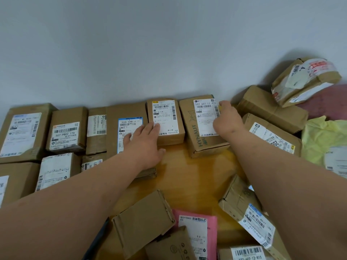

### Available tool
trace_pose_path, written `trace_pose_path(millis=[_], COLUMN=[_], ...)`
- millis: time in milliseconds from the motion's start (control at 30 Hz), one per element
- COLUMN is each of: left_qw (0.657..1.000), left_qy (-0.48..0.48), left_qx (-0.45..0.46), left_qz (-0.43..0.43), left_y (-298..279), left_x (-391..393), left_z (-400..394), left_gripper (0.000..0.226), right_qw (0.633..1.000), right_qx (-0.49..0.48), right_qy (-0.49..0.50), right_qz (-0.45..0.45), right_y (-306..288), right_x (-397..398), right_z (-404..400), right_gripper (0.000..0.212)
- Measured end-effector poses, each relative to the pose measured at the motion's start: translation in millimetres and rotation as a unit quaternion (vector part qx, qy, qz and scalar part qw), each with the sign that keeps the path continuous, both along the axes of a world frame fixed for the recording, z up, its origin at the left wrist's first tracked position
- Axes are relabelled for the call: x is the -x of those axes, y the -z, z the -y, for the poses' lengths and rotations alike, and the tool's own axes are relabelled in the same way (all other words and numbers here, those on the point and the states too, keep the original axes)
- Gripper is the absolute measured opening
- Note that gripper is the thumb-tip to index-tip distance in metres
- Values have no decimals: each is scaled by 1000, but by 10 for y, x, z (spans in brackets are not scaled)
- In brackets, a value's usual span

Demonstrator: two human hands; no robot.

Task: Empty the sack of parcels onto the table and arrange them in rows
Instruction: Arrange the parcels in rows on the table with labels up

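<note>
Cardboard parcels with white labels stand in a row along the wall on the wooden table [187, 177]. My left hand [144, 143] lies flat, fingers straight, across a flat parcel with a blue-edged label [125, 117] and touches the small parcel [165, 119] beside it. My right hand [228, 119] rests on the right side of the parcel marked HYNAUT [199, 128], its fingers reaching over the far right edge. I cannot see how the fingertips lie. No sack is in view.
More boxes [24, 132] fill the left in two rows. Loose parcels lie at the right [272, 109], a taped one [304, 81] on top, a yellow bag [319, 139] beside them. A pink mailer [195, 233] and boxes [142, 222] lie near me.
</note>
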State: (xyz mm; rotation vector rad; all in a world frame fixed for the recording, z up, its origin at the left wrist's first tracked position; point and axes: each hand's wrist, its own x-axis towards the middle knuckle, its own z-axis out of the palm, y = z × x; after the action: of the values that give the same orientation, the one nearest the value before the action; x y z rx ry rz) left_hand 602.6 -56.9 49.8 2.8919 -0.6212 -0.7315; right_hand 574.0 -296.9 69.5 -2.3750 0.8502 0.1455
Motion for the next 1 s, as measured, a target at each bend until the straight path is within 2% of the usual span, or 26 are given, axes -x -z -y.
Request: trace_pose_path(millis=[67,200,300,400,500,633,767,900,1000], left_qw=[1000,999,999,999,999,999,999,998,998], left_qy=[1,12,11,8,10,3,4,3,0], left_qx=[3,-3,-7,-15,-26,-40,-53,-62,-68], left_qz=[16,39,33,33,32,16,0,-5,-18], left_y=[3,7,5,3,-3,-14,-38,-65,-117], left_x=[2,24,45,58,67,71,52,80,95], left_z=[3,37,67,84,95,128,105,115,154], left_gripper=[81,73,70,71,74,77,79,82,82], right_qw=[999,991,974,964,967,987,995,975,967], right_qx=[29,13,34,34,19,15,29,62,101], right_qy=[-9,-79,-128,-141,-130,-82,-86,-155,-183], right_qz=[-13,-103,-184,-222,-217,-138,-50,-144,-147], right_y=[106,176,120,58,42,107,152,130,121], right_x=[60,91,21,-28,-56,-40,77,165,194], right_z=[-38,-126,-93,-57,-82,-209,-214,-175,-154], right_gripper=[66,121,143,148,149,145,129,135,126])
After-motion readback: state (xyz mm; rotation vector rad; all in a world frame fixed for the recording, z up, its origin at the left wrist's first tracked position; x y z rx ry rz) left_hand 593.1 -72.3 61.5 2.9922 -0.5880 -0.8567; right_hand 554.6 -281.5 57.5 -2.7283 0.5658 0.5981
